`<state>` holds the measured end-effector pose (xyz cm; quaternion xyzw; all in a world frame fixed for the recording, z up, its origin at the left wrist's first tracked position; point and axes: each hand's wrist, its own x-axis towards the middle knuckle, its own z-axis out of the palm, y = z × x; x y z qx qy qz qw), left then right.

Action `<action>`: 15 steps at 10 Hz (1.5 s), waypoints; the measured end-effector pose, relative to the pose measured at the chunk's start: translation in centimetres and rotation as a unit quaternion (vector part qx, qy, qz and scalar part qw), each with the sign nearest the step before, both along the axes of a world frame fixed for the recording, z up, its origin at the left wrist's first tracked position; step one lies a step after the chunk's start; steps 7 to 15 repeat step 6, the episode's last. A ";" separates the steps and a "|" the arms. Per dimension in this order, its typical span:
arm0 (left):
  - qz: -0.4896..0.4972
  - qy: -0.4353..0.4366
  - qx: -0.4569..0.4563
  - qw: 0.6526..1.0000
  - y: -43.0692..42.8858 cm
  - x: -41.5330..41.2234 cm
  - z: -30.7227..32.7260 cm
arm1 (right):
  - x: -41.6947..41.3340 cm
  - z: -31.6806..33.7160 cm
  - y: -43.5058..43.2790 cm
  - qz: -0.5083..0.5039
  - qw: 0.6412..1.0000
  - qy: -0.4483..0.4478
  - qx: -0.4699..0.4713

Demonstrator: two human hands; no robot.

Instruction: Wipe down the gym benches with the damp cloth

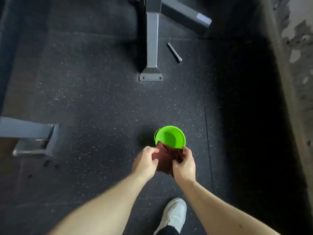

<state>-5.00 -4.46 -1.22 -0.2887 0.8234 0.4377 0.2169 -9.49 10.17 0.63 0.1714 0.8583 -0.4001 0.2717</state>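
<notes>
Both bare forearms reach forward and converge just on the near side of the green bucket (184,136), which stands upright on the black speckled floor (84,92). Between the hands hangs a dark brown cloth (164,159), crumpled and partly folded. Its far edge overlaps the bucket's near rim in this view; whether it touches the rim cannot be told.

The left hand (145,161) is turned back-up with the wrist bent slightly inward. Its fingers are curled and its thumb and forefinger pinch the cloth's left edge. The right hand (185,164) is also back-up, its fingers wrapped tight round the bunched right side of the cloth, thumb on the near side. So both grips are narrow and closed on the fabric, with the hands close together and only the cloth between them.

Whether the bucket holds water cannot be told.

Beyond the bucket, well apart from it, a grey steel leg (152,46) runs toward it and ends in a bolted foot plate. A short metal pin (174,52) lies on the floor just right of that leg. Far left of the bucket is another grey frame end (32,133). On the near side of the bucket, below the right forearm, is a white shoe (175,212). A rough wall (298,68) rises far to the right.
</notes>
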 end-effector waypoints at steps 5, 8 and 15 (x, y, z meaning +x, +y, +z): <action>-0.055 0.052 -0.037 0.996 1.6 -2.2 -8.7 | -2.0 -8.9 -1.0 0.123 0.978 -0.010 0.166; 0.001 0.028 -0.034 0.999 0.6 -2.3 -6.4 | -2.7 -6.2 -1.3 0.102 0.982 -0.024 0.158; 0.001 0.028 -0.034 0.999 0.6 -2.3 -6.4 | -2.7 -6.2 -1.3 0.102 0.982 -0.024 0.158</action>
